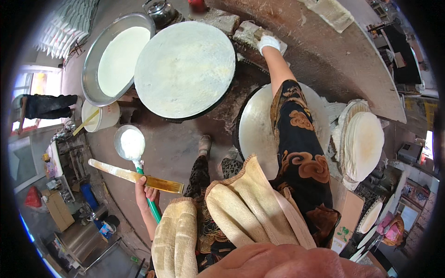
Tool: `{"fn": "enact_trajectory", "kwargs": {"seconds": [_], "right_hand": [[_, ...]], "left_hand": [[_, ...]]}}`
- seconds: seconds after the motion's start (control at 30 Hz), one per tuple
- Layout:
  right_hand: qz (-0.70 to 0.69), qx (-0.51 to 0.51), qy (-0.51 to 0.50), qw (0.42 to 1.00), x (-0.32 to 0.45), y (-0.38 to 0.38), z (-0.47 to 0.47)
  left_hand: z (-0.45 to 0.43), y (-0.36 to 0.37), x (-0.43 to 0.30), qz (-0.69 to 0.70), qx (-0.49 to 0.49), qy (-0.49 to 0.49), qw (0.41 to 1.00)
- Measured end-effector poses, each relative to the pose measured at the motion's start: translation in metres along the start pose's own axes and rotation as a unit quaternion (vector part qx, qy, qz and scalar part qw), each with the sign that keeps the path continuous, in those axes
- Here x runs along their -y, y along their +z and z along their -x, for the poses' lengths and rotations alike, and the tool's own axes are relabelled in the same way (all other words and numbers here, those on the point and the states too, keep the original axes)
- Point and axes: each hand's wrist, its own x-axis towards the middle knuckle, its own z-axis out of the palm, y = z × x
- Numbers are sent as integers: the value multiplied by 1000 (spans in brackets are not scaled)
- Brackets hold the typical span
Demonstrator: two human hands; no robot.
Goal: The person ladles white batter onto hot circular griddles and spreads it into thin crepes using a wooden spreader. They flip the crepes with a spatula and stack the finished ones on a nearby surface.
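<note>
My left hand (147, 194) grips two tools at once. One is a ladle (129, 142) with a green handle and white batter in its bowl; the other is a flat wooden spreader (135, 175), smeared white at its far end. Stretched forward, my right hand (269, 41) wears a white glove and reaches a batter-crusted brick ledge (243, 33). A small brownish thing lies at its fingertips, too unclear to name. Left of that hand, a large round griddle (186, 69) is covered with a pale layer. My right arm passes over a second round griddle (257, 121).
A metal basin (91, 74) of white batter adjoins the left griddle, with a kettle (161, 13) behind. Below it stands a white bucket (110, 116). Stacked flatbreads (365, 146) sit at right. A low wall (313, 52) curves behind. Another person's legs (52, 106) show at far left.
</note>
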Motion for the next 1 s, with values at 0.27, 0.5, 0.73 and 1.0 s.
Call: {"fn": "enact_trajectory", "kwargs": {"seconds": [0.27,0.5,0.73,1.0], "right_hand": [[-194,-161,-43,967,-95,-46,122],[-145,-16,116,983,-285,-31,249],[-175,6,-121,977,-105,-48,196],[29,-47,-488,871,-29,72,433]], "left_hand": [[-11,25,0,14,-28,-3,1000],[-36,45,-2,5,88,-65,994],[-31,52,4,-14,87,-93,992],[-33,59,5,6,129,-96,987]]}}
